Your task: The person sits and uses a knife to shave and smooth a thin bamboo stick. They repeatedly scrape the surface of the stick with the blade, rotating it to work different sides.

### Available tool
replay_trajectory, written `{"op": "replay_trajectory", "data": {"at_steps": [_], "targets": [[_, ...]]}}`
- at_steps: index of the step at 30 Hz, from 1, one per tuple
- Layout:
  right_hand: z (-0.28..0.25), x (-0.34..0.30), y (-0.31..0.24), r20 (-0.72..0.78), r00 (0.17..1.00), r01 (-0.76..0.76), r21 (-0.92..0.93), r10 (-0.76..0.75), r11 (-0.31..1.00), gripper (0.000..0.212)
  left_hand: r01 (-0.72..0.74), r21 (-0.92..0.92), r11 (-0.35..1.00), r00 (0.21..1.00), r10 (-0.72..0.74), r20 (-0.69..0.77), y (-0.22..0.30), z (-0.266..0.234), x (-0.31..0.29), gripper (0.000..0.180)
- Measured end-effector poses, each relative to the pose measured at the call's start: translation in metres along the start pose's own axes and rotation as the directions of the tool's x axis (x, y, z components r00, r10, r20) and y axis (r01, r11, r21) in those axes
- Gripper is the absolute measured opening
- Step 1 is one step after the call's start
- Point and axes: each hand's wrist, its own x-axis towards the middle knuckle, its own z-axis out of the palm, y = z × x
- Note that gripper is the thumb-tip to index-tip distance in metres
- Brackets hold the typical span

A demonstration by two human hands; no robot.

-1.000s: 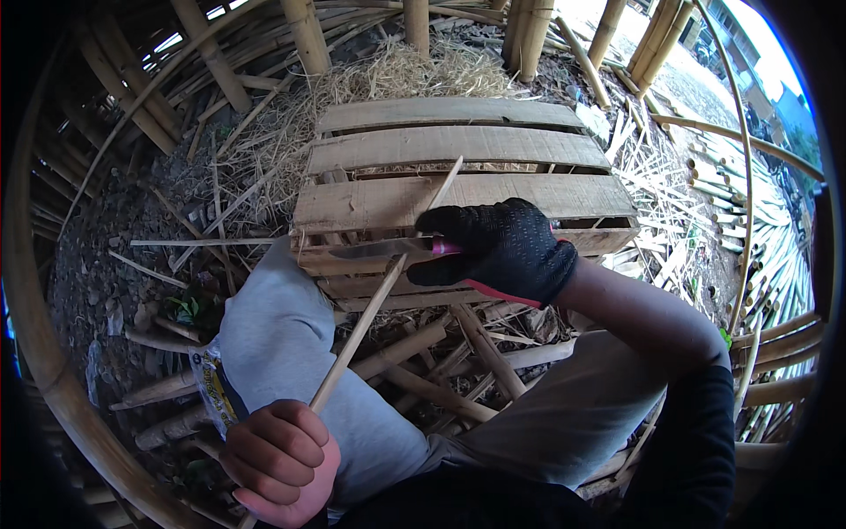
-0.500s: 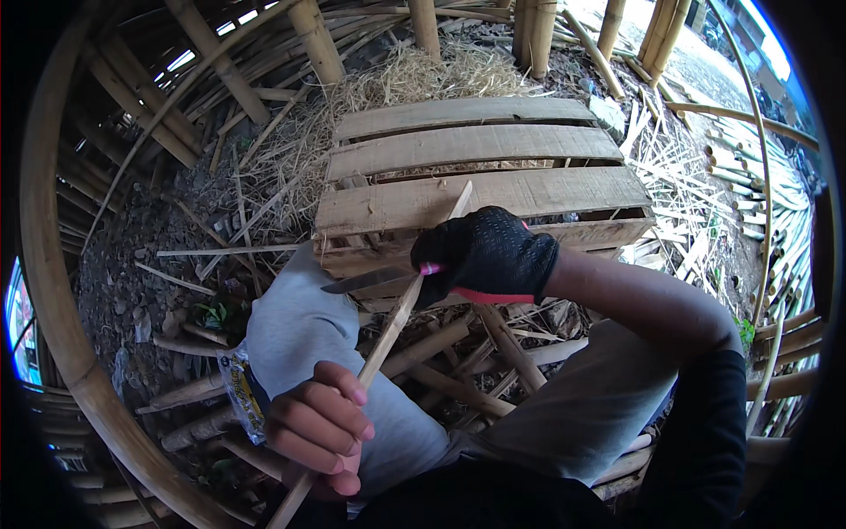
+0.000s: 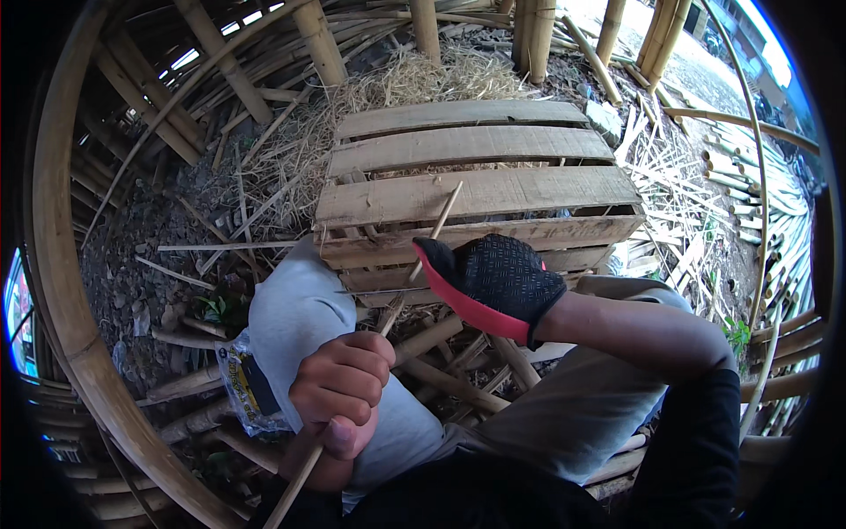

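My bare left hand (image 3: 342,397) is closed in a fist around a thin bamboo strip (image 3: 445,212). The strip slants from the lower left up to the front of a slatted wooden crate (image 3: 476,192). My right hand (image 3: 493,284) wears a black textured glove with a red palm side. Its fingers curl around the strip farther up, and they also grip a knife, whose handle is hidden under the glove. Of the knife, just a thin edge-on line of blade shows left of the strip, above my left knee.
Cut bamboo poles (image 3: 441,339) lie between and beside my legs. A plastic packet (image 3: 247,388) rests by my left leg. Straw and shavings (image 3: 423,75) heap behind the crate. A large curved bamboo pole (image 3: 66,264) rises on the left, and stacked poles (image 3: 762,194) lie on the right.
My left hand has moved up and right along with the strip, its fingers tighter. My right hand has shifted slightly right and rolled, turning the knife blade from broad side to edge-on.
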Motion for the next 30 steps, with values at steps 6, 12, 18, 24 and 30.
{"op": "replay_trajectory", "data": {"at_steps": [6,12,18,24,30], "targets": [[-0.004,0.02,0.015,0.05,0.961,-0.271,0.009,0.27,0.963,0.051,-0.017,-0.007,1.0,0.998,0.018,0.054,0.002,0.001,0.004,0.062],[-0.02,0.018,-0.006,0.011,0.995,-0.095,0.097,0.094,0.991,0.053,-0.013,-0.05,0.999,0.982,0.022,0.187,0.0,-0.006,0.004,0.059],[-0.006,0.018,0.008,0.079,0.974,-0.218,0.049,0.214,0.975,0.057,-0.052,-0.081,0.995,0.974,0.068,0.215,0.001,-0.009,0.003,0.055],[-0.01,0.011,-0.001,0.153,0.979,-0.146,0.075,0.133,0.986,0.055,-0.046,-0.126,0.991,0.966,0.076,0.246,0.0,-0.01,0.002,0.054],[-0.003,0.012,0.008,0.056,0.996,-0.081,0.103,0.075,0.991,0.049,-0.072,-0.086,0.994,0.982,0.086,0.168,0.0,-0.003,0.005,0.066]]}}
